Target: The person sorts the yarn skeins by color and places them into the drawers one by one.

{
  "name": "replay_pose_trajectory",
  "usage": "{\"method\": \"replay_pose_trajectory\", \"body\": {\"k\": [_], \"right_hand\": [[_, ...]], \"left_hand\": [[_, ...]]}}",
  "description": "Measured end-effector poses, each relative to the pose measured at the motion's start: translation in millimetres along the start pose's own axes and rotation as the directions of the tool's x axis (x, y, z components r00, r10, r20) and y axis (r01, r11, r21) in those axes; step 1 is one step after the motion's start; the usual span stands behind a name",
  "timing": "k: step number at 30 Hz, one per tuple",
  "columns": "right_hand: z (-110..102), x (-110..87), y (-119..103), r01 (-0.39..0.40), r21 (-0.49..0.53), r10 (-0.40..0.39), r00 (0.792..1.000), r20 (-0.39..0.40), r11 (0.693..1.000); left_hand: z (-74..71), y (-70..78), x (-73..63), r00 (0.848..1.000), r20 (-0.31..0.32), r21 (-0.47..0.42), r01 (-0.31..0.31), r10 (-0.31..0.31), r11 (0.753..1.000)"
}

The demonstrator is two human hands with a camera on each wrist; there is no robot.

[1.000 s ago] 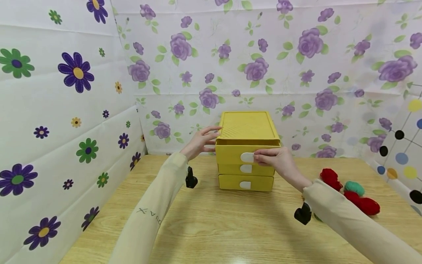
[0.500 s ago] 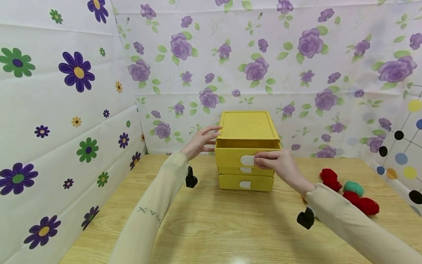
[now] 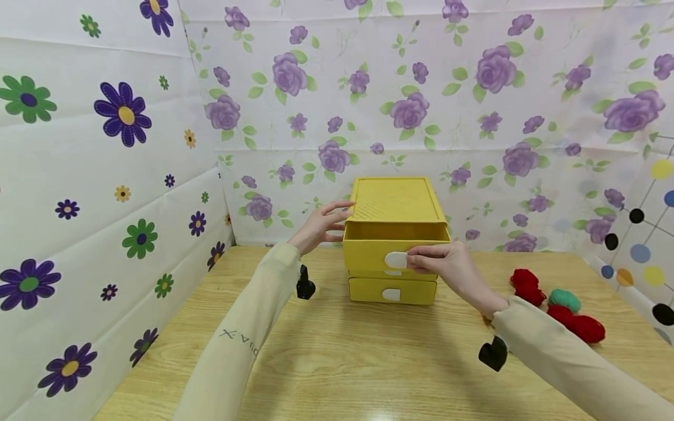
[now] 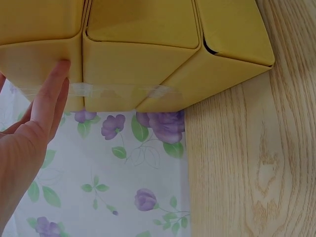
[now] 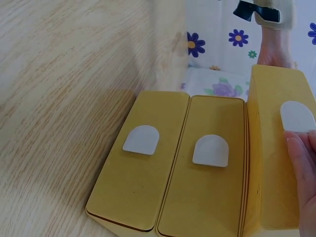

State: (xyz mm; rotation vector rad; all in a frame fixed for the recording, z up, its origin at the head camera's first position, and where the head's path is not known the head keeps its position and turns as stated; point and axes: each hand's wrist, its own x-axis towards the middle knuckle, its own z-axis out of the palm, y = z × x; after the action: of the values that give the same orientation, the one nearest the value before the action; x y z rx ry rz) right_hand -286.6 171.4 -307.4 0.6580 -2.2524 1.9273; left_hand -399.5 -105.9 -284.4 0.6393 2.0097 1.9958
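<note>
A yellow box of three stacked drawers (image 3: 395,199) stands on the table in the head view. Its top drawer (image 3: 363,254) is pulled partway out; the part of its inside that shows is bare yellow. My right hand (image 3: 447,263) pinches the white tab handle (image 3: 396,260) of that drawer, as the right wrist view also shows at the handle (image 5: 296,116). Against the box's left side rests my left hand (image 3: 321,225), fingers extended; in the left wrist view a fingertip (image 4: 63,66) touches the yellow wall. Both lower drawers (image 5: 210,197) are closed.
Red yarn balls (image 3: 576,324) and a teal yarn ball (image 3: 565,300) lie on the right of the wooden table (image 3: 337,362). Something small is partly hidden under my right forearm. Flower-printed cloths (image 3: 295,117) hang at the back and left.
The top drawer has slid further out toward me, with my right hand pinching its handle. My left hand has stayed at the box's side.
</note>
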Motion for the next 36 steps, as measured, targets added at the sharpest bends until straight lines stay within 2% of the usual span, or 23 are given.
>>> {"method": "replay_pose_trajectory", "body": {"k": [30,36], "right_hand": [[2.9,-11.1,-4.8,-0.015,0.028,0.015,1.0,-0.01,1.0],[2.0,-13.6,-4.9,0.029,-0.01,-0.029,0.999,0.013,1.0]], "left_hand": [[1.1,-0.7,-0.2,1.0,-0.014,0.026,-0.006,0.007,1.0],[1.1,-1.0,0.8,1.0,-0.014,0.026,-0.007,0.008,1.0]]}}
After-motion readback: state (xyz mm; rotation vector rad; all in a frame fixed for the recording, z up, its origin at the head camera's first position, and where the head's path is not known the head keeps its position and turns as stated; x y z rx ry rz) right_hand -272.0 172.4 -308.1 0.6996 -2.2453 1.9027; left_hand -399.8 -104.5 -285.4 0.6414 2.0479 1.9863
